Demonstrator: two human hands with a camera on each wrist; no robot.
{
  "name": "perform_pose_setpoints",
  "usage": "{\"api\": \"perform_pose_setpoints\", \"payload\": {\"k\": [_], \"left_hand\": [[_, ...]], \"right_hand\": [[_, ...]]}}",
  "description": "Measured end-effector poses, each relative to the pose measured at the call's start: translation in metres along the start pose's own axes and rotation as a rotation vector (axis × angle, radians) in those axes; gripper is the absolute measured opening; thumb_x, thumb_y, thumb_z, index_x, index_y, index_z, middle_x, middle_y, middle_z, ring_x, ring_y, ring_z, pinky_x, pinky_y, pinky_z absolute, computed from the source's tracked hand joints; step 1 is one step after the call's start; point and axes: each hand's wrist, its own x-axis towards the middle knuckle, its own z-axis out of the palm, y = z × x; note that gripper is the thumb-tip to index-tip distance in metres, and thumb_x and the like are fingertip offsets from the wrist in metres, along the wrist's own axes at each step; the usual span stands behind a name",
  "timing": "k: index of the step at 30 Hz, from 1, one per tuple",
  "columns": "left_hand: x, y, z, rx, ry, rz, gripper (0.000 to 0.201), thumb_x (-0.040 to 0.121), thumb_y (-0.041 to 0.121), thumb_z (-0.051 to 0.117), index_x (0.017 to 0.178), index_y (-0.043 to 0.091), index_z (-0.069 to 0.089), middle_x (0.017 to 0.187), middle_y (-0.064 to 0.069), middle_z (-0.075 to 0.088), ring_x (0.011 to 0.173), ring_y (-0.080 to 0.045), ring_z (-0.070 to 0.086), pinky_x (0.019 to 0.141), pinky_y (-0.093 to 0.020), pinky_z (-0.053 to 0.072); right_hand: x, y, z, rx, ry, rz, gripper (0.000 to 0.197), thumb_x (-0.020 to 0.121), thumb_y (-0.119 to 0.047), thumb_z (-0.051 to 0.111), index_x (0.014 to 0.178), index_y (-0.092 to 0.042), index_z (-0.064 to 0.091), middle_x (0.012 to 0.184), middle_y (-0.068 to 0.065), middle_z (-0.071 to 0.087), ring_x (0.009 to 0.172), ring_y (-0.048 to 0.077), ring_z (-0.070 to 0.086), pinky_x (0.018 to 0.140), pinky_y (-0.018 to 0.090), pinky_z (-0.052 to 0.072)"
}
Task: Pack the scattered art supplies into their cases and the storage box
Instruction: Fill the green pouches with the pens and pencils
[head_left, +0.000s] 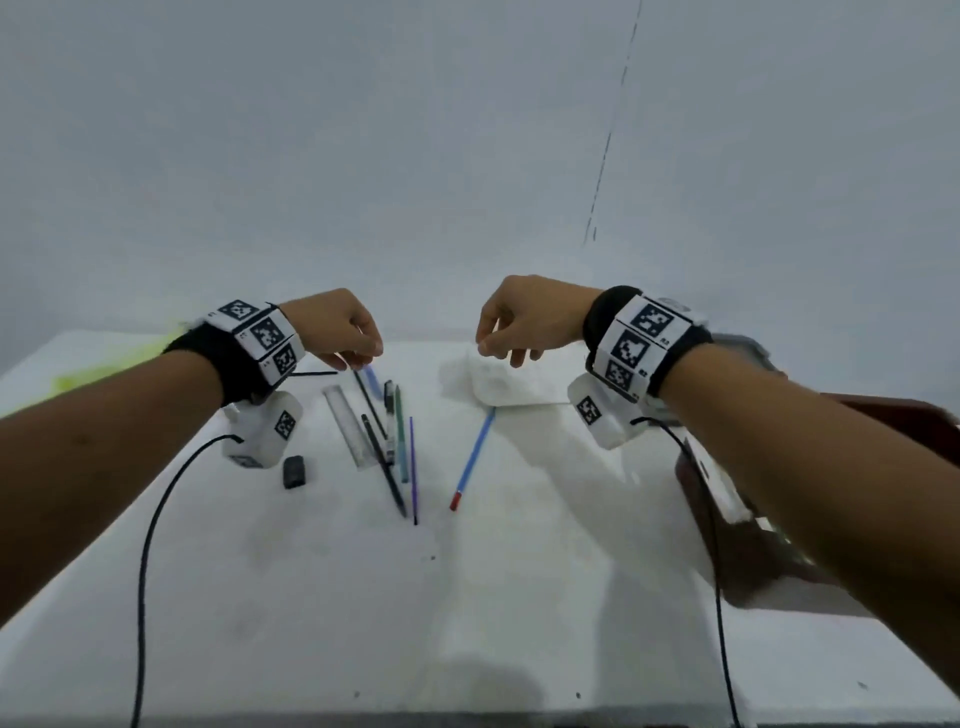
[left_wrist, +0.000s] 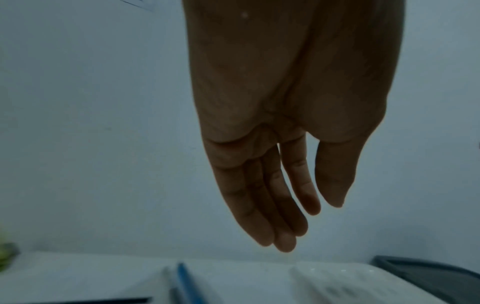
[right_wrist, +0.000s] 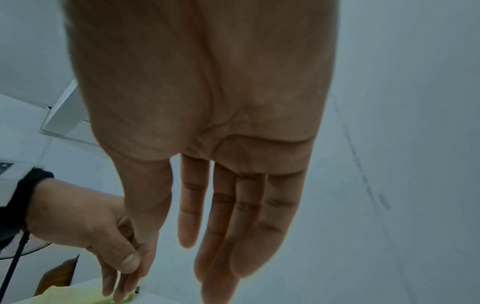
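Observation:
Both hands hover empty above a white table (head_left: 519, 597). My left hand (head_left: 345, 338) hangs with relaxed fingers just over the far ends of several pens and pencils (head_left: 392, 441), beside a clear ruler (head_left: 347, 427). A blue pencil with a red end (head_left: 474, 457) lies alone in the middle. My right hand (head_left: 511, 330) hangs over a white translucent case (head_left: 511, 387). In the wrist views the left hand (left_wrist: 293, 205) and the right hand (right_wrist: 221, 236) show straight fingers holding nothing. A small black eraser-like block (head_left: 294, 471) lies at the left.
A dark reddish-brown box (head_left: 748, 514) stands at the table's right edge under my right forearm. Something yellow-green (head_left: 104, 371) lies at the far left. Black cables (head_left: 148, 545) trail from both wrist cameras. A grey wall rises behind the table.

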Motion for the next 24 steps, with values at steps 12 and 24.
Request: {"api": "perform_pose_setpoints", "payload": {"k": [12,24], "left_hand": [[-0.027,-0.232,-0.076,0.201,0.258,-0.213,0.003,0.082,0.017,0.07,0.08,0.015,0.071,0.09,-0.005,0.068,0.089,-0.025,0.063,0.074,-0.028,0.047],[-0.006,-0.312,-0.095,0.376,0.163,-0.227,0.027,0.077,0.04,0.074,0.095,0.022,0.064,0.097,0.001,0.061,0.092,-0.023,0.061,0.08,-0.032,0.052]], "right_hand": [[0.144,-0.112,0.145,0.23,-0.028,0.073,0.015,0.089,-0.022,0.064,0.075,-0.02,0.067,0.08,0.008,0.072,0.071,0.024,0.07,0.066,0.035,0.059],[0.232,-0.189,0.193,0.162,-0.069,0.204,0.018,0.089,-0.027,0.066,0.084,-0.01,0.067,0.082,0.007,0.07,0.069,0.018,0.068,0.066,0.032,0.059]]}}
